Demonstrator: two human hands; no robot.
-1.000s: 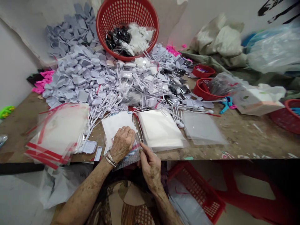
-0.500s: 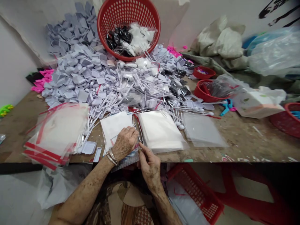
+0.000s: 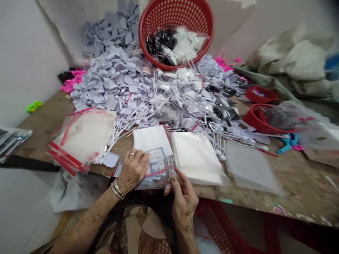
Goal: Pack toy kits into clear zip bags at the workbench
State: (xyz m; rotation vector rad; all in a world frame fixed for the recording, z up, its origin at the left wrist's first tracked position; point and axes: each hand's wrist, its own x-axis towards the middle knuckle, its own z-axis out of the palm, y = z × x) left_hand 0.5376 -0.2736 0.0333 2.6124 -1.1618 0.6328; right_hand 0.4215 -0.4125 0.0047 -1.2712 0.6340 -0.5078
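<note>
A clear plastic bag lies at the table's front edge. It has a blue-and-white printed card, a pink strip and a fine grid-patterned piece in its lower half. My left hand, with bangles at the wrist, curls its fingers over the bag's left side. At the lower right edge, my right hand pinches the bag between thumb and fingers. White paper shows just above the printed card. A stack of white sheets sits to the right of the bag.
Behind my hands spreads a heap of pale plastic trays and white sticks and spoons. A red basket of packets tilts above it. Red-edged clear bags lie left; a translucent sheet stack and red bowls are right.
The view has swung left, so things sit further right in it. My left hand has moved off the bag's middle to its left side, baring the printed card. My right hand still pinches the right edge.
</note>
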